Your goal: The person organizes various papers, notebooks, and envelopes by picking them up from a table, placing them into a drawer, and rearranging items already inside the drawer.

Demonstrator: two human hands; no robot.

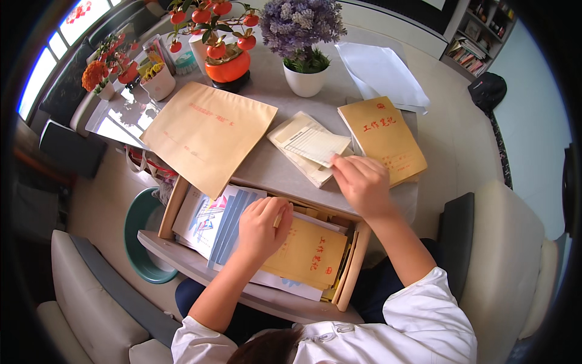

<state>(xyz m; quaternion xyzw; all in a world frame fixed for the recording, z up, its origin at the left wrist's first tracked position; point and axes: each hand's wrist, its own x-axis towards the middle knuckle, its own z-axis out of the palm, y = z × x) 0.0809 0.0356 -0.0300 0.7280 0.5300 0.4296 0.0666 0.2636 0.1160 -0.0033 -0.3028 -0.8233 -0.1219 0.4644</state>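
Observation:
My right hand (363,184) pinches the near right corner of a small pad of lined printed forms (313,143). Beneath it lies a stack of worn pale paper booklets (291,127) on the grey desk top. My left hand (266,227) is over the pulled-out drawer (166,223), its fingers loosely curled together, with nothing visible in them. Inside the drawer are a brown notebook with red writing (309,250), blue-edged booklets (232,223) and a sheet with a colourful drawing (200,223). Another brown notebook (382,136) lies right of the pad.
A large brown paper envelope (211,132) overhangs the drawer's far left corner. Farther back stand a potted artificial persimmon plant (227,63), a purple flower pot plant (307,77) and a white plastic sheet (382,73). A green basin (141,255) sits on the floor at left.

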